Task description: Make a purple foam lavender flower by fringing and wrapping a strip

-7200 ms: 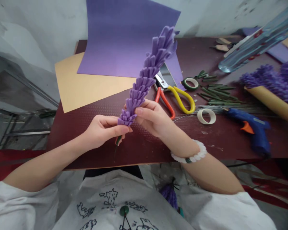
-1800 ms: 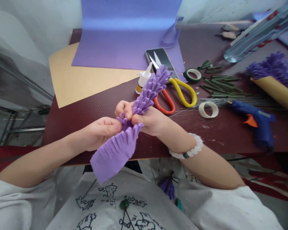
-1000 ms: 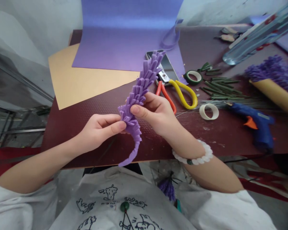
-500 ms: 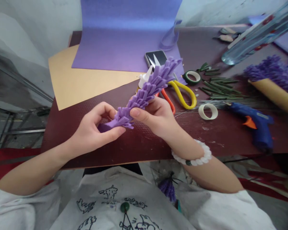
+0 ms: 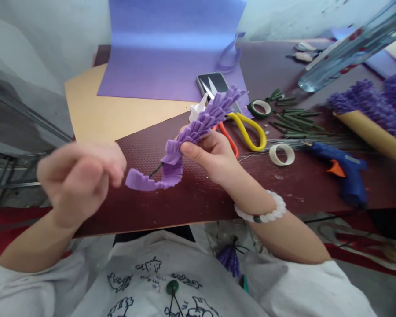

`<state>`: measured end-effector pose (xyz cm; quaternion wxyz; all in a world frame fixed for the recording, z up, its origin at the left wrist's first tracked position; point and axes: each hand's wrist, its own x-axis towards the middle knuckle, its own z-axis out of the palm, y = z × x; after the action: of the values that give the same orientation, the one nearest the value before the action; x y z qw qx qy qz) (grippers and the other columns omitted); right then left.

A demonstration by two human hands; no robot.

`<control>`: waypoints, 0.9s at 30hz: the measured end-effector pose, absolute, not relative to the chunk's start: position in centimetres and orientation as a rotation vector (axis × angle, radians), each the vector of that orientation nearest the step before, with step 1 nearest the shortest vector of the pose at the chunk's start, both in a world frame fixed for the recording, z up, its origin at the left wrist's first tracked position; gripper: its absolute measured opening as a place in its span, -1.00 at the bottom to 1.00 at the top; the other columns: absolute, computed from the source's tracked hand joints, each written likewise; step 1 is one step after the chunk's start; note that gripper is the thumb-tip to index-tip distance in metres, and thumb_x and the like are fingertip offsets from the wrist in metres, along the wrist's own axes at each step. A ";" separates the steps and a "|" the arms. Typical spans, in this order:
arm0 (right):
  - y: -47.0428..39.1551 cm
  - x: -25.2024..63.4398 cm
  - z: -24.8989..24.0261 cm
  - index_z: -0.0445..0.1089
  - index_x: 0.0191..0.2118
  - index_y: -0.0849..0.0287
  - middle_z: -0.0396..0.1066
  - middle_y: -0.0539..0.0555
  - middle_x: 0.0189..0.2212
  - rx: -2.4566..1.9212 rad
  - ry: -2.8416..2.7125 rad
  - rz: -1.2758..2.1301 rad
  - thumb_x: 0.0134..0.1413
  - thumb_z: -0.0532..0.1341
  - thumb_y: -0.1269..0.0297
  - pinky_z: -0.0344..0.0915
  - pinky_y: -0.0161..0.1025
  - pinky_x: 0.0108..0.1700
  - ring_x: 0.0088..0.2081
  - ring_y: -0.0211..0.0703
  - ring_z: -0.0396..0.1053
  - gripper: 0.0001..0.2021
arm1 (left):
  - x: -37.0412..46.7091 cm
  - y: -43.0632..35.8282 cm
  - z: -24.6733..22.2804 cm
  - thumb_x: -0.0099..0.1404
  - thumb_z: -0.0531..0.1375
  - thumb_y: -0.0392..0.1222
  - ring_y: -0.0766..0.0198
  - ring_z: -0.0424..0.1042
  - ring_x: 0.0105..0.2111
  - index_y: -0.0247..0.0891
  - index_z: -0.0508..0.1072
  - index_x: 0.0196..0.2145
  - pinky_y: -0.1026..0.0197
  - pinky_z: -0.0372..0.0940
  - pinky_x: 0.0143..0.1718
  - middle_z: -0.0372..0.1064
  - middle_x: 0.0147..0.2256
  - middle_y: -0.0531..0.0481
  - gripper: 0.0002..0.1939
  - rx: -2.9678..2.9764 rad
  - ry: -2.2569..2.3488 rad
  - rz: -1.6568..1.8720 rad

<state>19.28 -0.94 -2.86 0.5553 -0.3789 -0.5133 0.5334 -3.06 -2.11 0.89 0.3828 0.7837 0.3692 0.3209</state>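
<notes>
My right hand (image 5: 214,154) grips a purple foam lavender flower (image 5: 209,116), thumb in front, its fringed tip slanting up to the right. From its lower end a loose fringed purple strip (image 5: 170,176) curls down and left, and a thin dark green stem (image 5: 156,169) shows beside it. My left hand (image 5: 82,180), blurred by motion, is apart from the strip's free end, just left of it. Its fingers are curled in, and I see nothing in them. Behind the flower lie scissors with yellow and red handles (image 5: 249,132) and a white-capped bottle (image 5: 196,112), partly hidden.
Purple foam sheet (image 5: 165,79) and tan paper (image 5: 128,110) lie at the back, near a phone (image 5: 219,81). To the right are green tape (image 5: 260,108), a white tape roll (image 5: 282,155), green stems (image 5: 297,121), a blue glue gun (image 5: 343,171), a clear vase (image 5: 336,59) and wrapped lavender (image 5: 359,99).
My left hand has let go of the flower's lower end and moved left. The fringed strip now hangs loose, with the stem showing. My right hand keeps its hold.
</notes>
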 end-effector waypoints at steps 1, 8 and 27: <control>-1.0 19.3 -2.8 0.32 -0.39 0.12 0.41 -0.08 -0.45 -0.888 -1.224 1.281 -0.14 0.38 0.01 0.43 -0.27 -0.25 -0.38 -0.31 0.40 -0.67 | -2.7 -1.8 0.9 0.18 0.22 0.15 0.23 0.41 -0.41 -0.15 0.44 -0.40 0.18 0.28 -0.39 0.40 -0.53 0.02 -0.69 1.997 0.953 0.823; -1.4 18.4 -2.4 0.35 -0.37 0.13 0.47 -0.06 -0.42 -0.914 -1.223 1.310 -0.17 0.40 0.05 0.45 -0.28 -0.25 -0.34 -0.29 0.44 -0.67 | 0.4 -0.3 0.3 0.04 0.35 0.13 0.30 0.33 -0.49 -0.19 0.43 -0.46 0.23 0.21 -0.42 0.38 -0.52 0.06 -0.66 2.197 1.040 0.863; -1.8 17.7 -2.3 0.37 -0.46 0.11 0.50 -0.09 -0.46 -0.881 -1.127 1.211 -0.22 0.42 0.16 0.46 -0.28 -0.28 -0.39 -0.29 0.46 -0.75 | 1.0 -0.8 0.2 0.28 0.15 -0.05 0.36 0.27 -0.59 -0.28 0.45 -0.46 0.27 0.13 -0.49 0.38 -0.56 0.03 -0.74 2.413 1.062 0.852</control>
<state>17.71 -1.80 -2.33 0.5922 -0.3788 -0.4844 0.5207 0.95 -0.80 0.16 0.1847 0.8559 0.3768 0.3022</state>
